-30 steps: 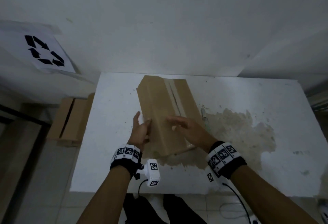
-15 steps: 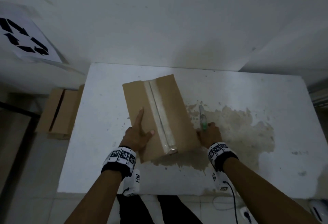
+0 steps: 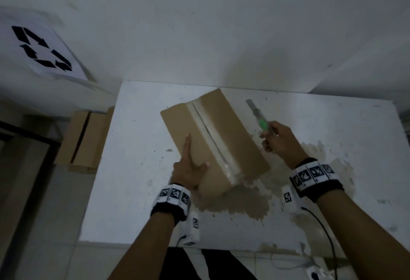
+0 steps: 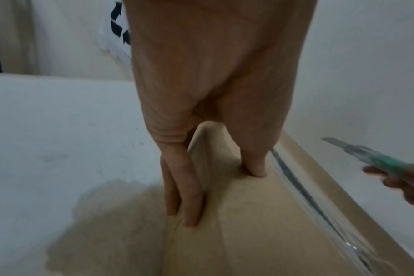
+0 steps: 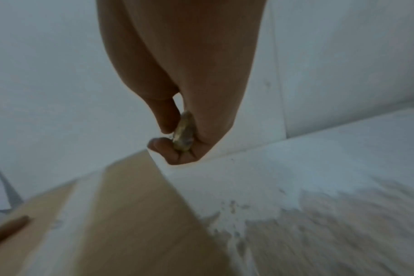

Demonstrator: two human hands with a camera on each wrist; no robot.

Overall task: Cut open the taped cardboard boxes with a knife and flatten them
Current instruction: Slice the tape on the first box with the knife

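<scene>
A brown cardboard box point(image 3: 230, 133) lies on the white table point(image 3: 137, 151), with a strip of clear tape point(image 3: 210, 135) along its top seam. My left hand point(image 3: 190, 166) rests on the box's near left part, fingers straight along its edge point(image 4: 189, 196) and thumb on top. My right hand point(image 3: 277, 140) grips a green-handled utility knife point(image 3: 258, 115) in the air just right of the box, blade pointing away. In the right wrist view the fingers curl round the knife's butt end point(image 5: 183, 132) above the box's far corner point(image 5: 135, 196).
A large brown stain point(image 3: 244, 202) spreads over the table's near middle and right. Cardboard boxes point(image 3: 84, 137) sit on the floor left of the table. A sheet with a recycling sign point(image 3: 42, 49) hangs on the wall at left. A cable point(image 3: 324, 231) trails from my right wrist.
My right hand took the knife from the table beside the box and lifted it, blade forward. The left hand stayed on the box, which now lies taped seam up.
</scene>
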